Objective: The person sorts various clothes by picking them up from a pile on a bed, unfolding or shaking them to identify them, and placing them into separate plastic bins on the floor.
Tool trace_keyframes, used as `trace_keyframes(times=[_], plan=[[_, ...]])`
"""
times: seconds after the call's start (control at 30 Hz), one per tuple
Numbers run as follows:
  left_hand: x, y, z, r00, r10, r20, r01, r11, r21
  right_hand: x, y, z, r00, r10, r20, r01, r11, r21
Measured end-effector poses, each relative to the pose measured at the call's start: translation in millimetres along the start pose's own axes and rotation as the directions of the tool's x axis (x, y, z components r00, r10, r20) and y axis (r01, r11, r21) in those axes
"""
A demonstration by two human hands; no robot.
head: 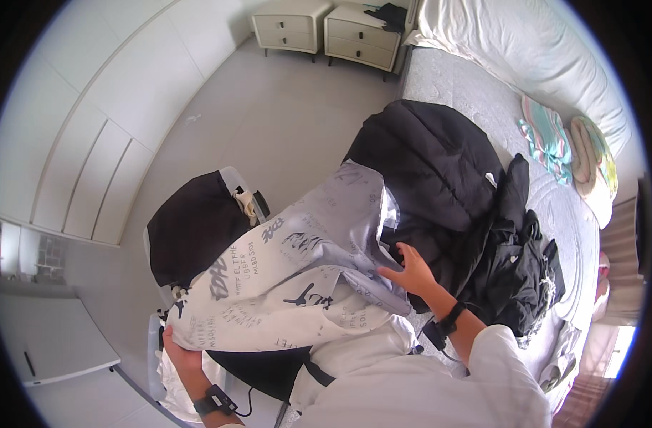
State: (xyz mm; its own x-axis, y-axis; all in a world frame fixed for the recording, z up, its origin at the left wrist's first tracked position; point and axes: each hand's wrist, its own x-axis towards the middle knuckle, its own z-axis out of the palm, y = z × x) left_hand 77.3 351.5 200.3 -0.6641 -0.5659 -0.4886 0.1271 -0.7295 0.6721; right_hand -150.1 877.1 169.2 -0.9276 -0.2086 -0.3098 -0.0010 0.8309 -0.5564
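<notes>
A white and pale grey garment (299, 267) with dark printed lettering spreads out in front of me. My left hand (184, 348) grips its lower left edge, fingers partly hidden by the cloth. At the garment's right side is my right hand (414, 270), fingers spread and the thumb by the fabric; whether it touches the cloth is hard to see. Just beyond that hand, a heap of black padded clothing (427, 160) lies on the bed. Each wrist wears a black strap with a small device.
A clear plastic bin (232, 179) with a black cloth (189, 230) over it stands on the floor. Another bin (154, 369) holds white fabric. The bed (454, 69) runs along the right, with folded towels (547, 136). Two nightstands (363, 40) stand at the back, wardrobes (106, 117) on the left.
</notes>
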Motion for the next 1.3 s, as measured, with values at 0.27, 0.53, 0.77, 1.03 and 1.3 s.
trace_keyframes(times=[0.27,0.53,0.77,1.03,1.3], plan=[[-33,86,24,0.975,0.180,0.131,-0.178,0.984,-0.026,47,12,66,0.931,0.005,0.364,0.018,0.998,-0.060],[-19,59,-16,0.993,0.117,-0.026,-0.117,0.993,-0.032,73,-63,-29,0.926,0.035,0.375,-0.377,0.094,0.921],[-38,126,93,0.956,0.258,0.141,-0.244,0.963,-0.111,83,-116,-222,0.993,-0.034,-0.111,0.113,0.055,0.992],[-77,74,300,0.546,-0.031,0.837,0.144,0.988,-0.057,4,-132,-185,0.561,-0.396,-0.727,0.525,0.849,-0.057],[-125,55,378,0.425,0.083,0.902,-0.288,0.956,0.048,15,-336,-135,0.448,-0.799,-0.401,0.890,0.353,0.290]])
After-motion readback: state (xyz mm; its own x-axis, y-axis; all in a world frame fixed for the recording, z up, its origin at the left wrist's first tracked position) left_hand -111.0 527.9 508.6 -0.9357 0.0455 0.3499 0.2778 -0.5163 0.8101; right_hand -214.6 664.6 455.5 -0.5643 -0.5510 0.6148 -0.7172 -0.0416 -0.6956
